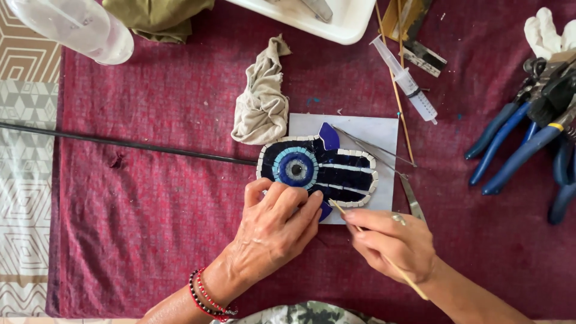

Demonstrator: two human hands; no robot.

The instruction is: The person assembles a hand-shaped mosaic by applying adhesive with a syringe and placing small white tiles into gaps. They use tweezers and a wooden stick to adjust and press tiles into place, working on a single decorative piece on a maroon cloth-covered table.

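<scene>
A hand-shaped mosaic (327, 170) of dark blue tiles with a white tile border and a round blue eye lies on a pale grey sheet (377, 133). My left hand (273, 231) rests flat on the mosaic's near edge, fingers together, steadying it. My right hand (393, 243) pinches a thin wooden stick (345, 217) whose tip touches the lower rim of the mosaic near a blue tile.
The work lies on a dark red cloth (150, 210). A crumpled beige rag (262, 99), a syringe (406, 79), metal tweezers (411, 201), thin skewers (397, 90), blue-handled pliers (522, 144), a white tray (336, 21), a clear bottle (78, 27) and a black rod (120, 143) surround it.
</scene>
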